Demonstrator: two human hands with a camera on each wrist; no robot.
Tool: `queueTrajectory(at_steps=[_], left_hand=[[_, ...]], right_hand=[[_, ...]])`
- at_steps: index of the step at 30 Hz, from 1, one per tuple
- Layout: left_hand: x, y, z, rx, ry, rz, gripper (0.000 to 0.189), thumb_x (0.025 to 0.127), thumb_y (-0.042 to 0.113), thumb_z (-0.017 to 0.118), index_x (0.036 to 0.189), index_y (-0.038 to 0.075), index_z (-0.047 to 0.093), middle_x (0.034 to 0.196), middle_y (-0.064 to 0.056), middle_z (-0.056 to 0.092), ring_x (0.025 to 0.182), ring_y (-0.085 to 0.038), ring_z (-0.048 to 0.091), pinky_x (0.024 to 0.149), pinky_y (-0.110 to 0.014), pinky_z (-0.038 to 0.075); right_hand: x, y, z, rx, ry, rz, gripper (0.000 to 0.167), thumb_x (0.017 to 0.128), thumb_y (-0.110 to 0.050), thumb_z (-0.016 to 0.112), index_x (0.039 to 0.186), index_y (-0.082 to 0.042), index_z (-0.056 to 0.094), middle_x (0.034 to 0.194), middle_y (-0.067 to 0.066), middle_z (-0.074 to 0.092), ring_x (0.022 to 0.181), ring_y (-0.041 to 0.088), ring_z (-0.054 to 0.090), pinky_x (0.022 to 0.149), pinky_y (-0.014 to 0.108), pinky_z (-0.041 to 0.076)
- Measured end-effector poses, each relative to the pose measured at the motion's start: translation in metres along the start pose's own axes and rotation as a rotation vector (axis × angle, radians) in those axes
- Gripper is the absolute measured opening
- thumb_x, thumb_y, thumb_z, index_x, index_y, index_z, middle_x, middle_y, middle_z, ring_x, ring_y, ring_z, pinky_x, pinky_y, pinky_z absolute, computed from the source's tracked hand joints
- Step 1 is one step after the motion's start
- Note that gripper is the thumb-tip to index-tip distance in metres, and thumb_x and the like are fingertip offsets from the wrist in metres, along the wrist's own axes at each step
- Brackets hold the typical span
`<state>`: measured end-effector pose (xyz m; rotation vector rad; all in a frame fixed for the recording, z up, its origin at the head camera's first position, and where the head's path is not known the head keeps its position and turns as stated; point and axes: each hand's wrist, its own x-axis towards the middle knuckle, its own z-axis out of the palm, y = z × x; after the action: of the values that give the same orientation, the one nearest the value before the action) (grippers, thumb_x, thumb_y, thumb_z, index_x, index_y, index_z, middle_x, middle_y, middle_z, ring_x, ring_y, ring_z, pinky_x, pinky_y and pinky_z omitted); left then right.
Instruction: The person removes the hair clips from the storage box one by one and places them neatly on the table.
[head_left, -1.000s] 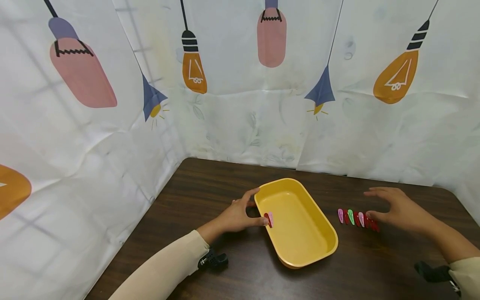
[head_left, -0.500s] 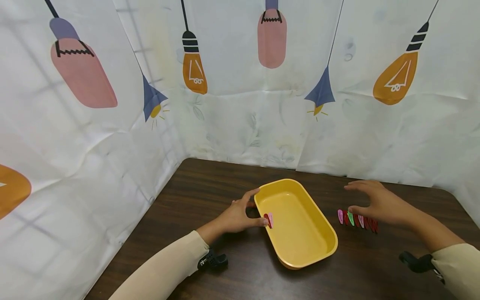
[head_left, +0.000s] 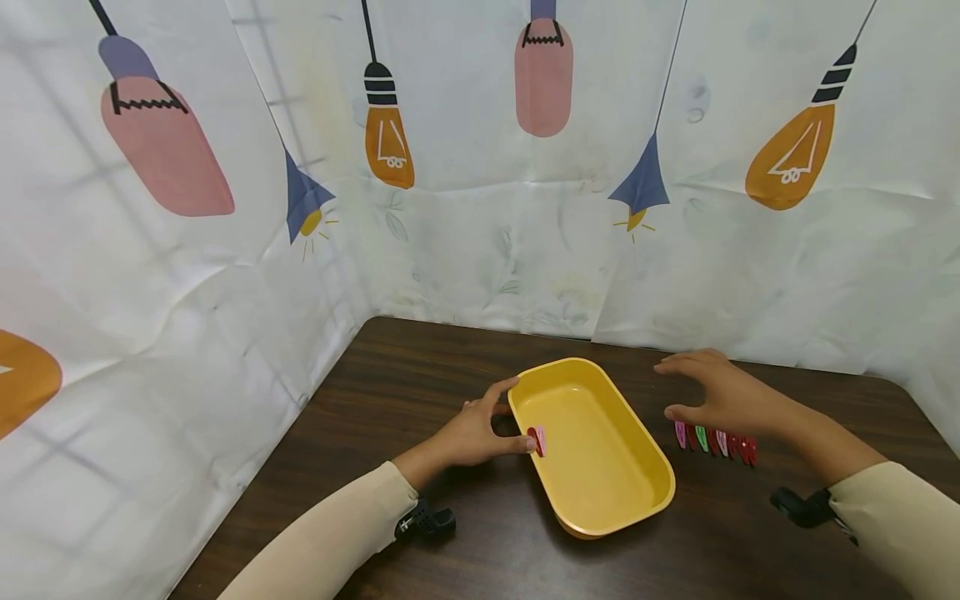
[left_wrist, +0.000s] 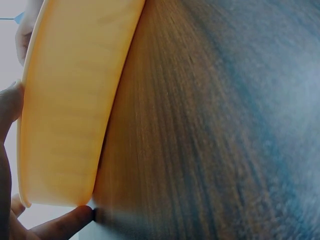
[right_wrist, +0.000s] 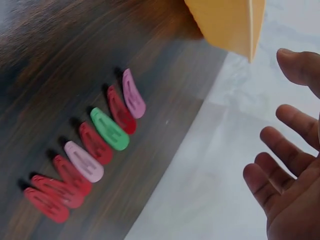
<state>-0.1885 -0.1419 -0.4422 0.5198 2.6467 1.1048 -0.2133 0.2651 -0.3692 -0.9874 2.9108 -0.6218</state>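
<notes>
My left hand [head_left: 472,433] grips the left side of a yellow plastic tub [head_left: 600,467], thumb at the rim and fingers spread along the outside. Right by that thumb, a pink hair clip [head_left: 542,439] and a red one sit at the tub's left rim. My right hand [head_left: 723,398] holds nothing; its fingers are spread and loosely bent above the table, between the tub and a row of snap hair clips. In the right wrist view the row includes a green clip [right_wrist: 110,129], two pinkish ones and several red ones, lying side by side.
A dark wood-grain table [head_left: 420,358] bears everything. White cloth [head_left: 465,250] printed with lamps hangs behind it and along the left. A black wrist camera [head_left: 426,521] sits on the left sleeve, another [head_left: 802,507] on the right.
My right hand has moved left from above the right end of the hair clip row toward the tub, uncovering the red clips. The left hand and tub have stayed in place.
</notes>
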Motion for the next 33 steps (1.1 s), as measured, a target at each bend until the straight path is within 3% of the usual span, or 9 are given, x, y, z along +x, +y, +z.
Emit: queueTrajectory(at_steps=[16,24,30,33], left_hand=[[0.001,-0.001,0.000,-0.009,0.005,0.002,0.103,0.081,0.062,0.079,0.162,0.036,0.021,0.138,-0.009,0.064,0.141,-0.036,0.044,0.116,-0.064,0.021],[0.000,0.000,0.000,-0.002,0.004,-0.019,0.103,0.081,0.064,0.078,0.162,0.037,0.021,0.139,-0.008,0.063,0.142,-0.039,0.042,0.115,-0.065,0.022],[0.000,-0.001,0.000,-0.003,-0.003,-0.012,0.103,0.082,0.064,0.078,0.162,0.035,0.021,0.139,-0.009,0.063,0.137,-0.034,0.050,0.118,-0.065,0.014],[0.000,-0.001,0.001,-0.001,-0.001,-0.019,0.103,0.081,0.065,0.077,0.162,0.037,0.021,0.139,-0.009,0.062,0.139,-0.038,0.046,0.116,-0.066,0.020]], right_hand=[[0.038,-0.040,0.004,0.011,-0.086,-0.017,0.060,0.088,-0.030,0.084,0.141,-0.015,0.061,0.143,0.004,0.056,0.136,0.033,0.043,0.104,0.059,0.043],[0.052,-0.048,0.009,-0.008,-0.084,-0.087,0.059,0.089,-0.031,0.083,0.139,-0.011,0.062,0.141,0.006,0.058,0.134,0.035,0.046,0.106,0.059,0.041],[0.061,-0.053,0.013,-0.003,-0.116,-0.085,0.061,0.089,-0.033,0.083,0.141,-0.012,0.061,0.142,0.004,0.058,0.135,0.033,0.045,0.107,0.057,0.042],[0.065,-0.056,0.014,0.011,-0.133,-0.064,0.062,0.089,-0.036,0.082,0.143,-0.013,0.060,0.143,0.002,0.057,0.136,0.031,0.044,0.107,0.057,0.042]])
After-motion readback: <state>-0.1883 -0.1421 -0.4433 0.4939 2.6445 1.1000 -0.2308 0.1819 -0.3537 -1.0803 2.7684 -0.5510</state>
